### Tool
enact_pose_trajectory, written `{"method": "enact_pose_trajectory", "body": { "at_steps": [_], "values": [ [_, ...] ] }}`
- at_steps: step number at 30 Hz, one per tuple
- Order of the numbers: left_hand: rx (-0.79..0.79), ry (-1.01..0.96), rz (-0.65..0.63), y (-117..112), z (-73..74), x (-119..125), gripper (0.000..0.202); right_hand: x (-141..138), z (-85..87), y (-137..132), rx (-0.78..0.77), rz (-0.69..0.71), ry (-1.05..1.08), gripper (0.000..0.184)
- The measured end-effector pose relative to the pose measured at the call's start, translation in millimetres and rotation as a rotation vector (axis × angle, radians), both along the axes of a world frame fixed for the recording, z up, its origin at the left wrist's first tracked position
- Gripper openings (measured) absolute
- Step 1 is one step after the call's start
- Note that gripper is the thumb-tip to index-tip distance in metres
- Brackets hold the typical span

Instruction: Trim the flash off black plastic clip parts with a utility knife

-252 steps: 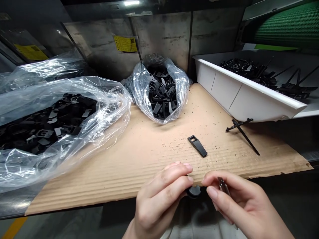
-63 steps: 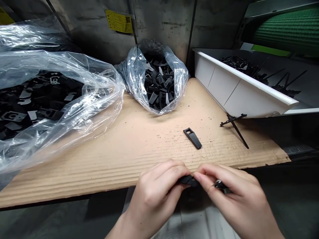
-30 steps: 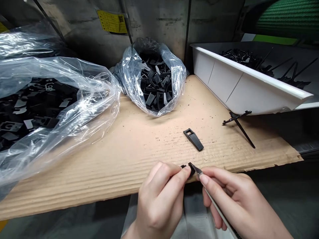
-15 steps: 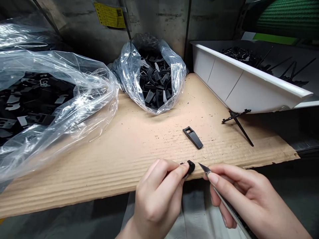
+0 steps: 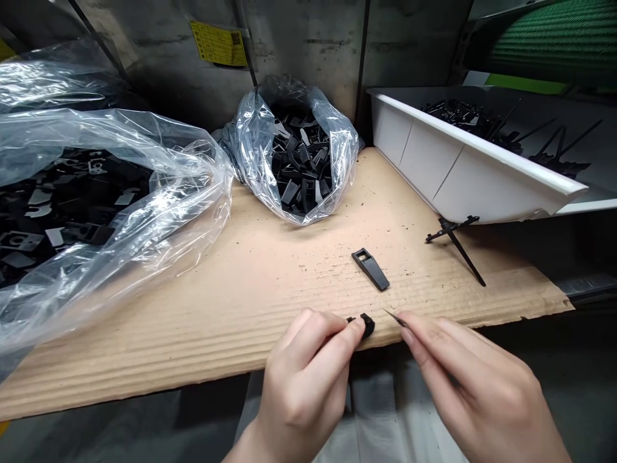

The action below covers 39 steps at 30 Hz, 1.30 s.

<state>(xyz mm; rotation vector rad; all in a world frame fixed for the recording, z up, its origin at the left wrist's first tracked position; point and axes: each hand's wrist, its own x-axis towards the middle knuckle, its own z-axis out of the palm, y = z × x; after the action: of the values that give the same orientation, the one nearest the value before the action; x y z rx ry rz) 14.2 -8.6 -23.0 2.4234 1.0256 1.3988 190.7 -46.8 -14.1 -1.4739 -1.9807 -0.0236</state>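
Note:
My left hand (image 5: 308, 373) pinches a small black plastic part (image 5: 367, 326) at the front edge of the cardboard. Most of that part is hidden behind my fingers. My right hand (image 5: 475, 379) is closed on a craft knife (image 5: 395, 317), its blade tip pointing left, slightly apart from the part. The knife's handle is hidden by the hand. Just beyond my hands, a tapered black plastic piece (image 5: 371, 270) with a square hole lies flat on the cardboard sheet (image 5: 202, 308).
A black sprue (image 5: 457, 247) lies by the white bin (image 5: 414, 148), which holds more black sprues. Two clear plastic bags, one at the middle back (image 5: 344, 167) and one at the left (image 5: 193, 193), contain many black parts. Dark crumbs dot the cardboard.
My right hand has rolled over, so the knife blade shows edge-on and its handle is now hidden. My left hand keeps its pinch. The view has shifted slightly.

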Motion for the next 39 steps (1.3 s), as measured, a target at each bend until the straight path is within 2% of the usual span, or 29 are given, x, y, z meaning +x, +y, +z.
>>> {"method": "enact_pose_trajectory", "body": {
  "at_steps": [4, 8, 13, 15, 18, 21, 23, 29, 39],
  "values": [
    [0.080, -0.008, -0.036, 0.4, -2.7, 0.1, 0.027, 3.0, -2.7, -3.5, 0.057, 0.082, -0.217, 0.026],
    [0.085, -0.020, -0.051, 0.4, -3.3, -1.7, 0.028, 2.1, -1.9, -3.5, 0.051, 0.119, -0.285, 0.027],
    [0.099, -0.009, -0.056, 0.4, -6.1, -1.9, 0.028, 3.1, -3.9, -3.0, 0.020, 0.042, -0.312, 0.026],
    [0.103, -0.011, -0.051, 0.1, -7.5, -1.1, 0.028, 4.2, -4.0, -2.7, -0.013, 0.059, -0.266, 0.025],
    [0.088, -0.032, -0.046, -0.4, -6.5, -1.6, 0.028, 4.4, -1.3, -0.5, -0.080, 0.114, -0.062, 0.023],
    [-0.063, -0.040, -0.112, 0.1, 0.7, -5.0, 0.026, 3.4, 2.7, 4.0, -0.135, 0.146, 0.164, 0.020],
    [-0.179, -0.039, -0.160, 1.1, 7.6, -7.7, 0.020, 3.3, 4.6, 7.2, -0.145, 0.185, 0.230, 0.022],
    [-0.314, -0.069, -0.170, 4.2, 19.1, -9.6, 0.011, 4.3, 4.6, 11.4, -0.176, 0.332, 0.269, 0.035],
    [-0.330, -0.058, -0.168, 3.6, 16.7, -9.2, 0.012, -2.6, 12.5, 18.5, -0.125, 0.335, 0.298, 0.023]
  ]
}}
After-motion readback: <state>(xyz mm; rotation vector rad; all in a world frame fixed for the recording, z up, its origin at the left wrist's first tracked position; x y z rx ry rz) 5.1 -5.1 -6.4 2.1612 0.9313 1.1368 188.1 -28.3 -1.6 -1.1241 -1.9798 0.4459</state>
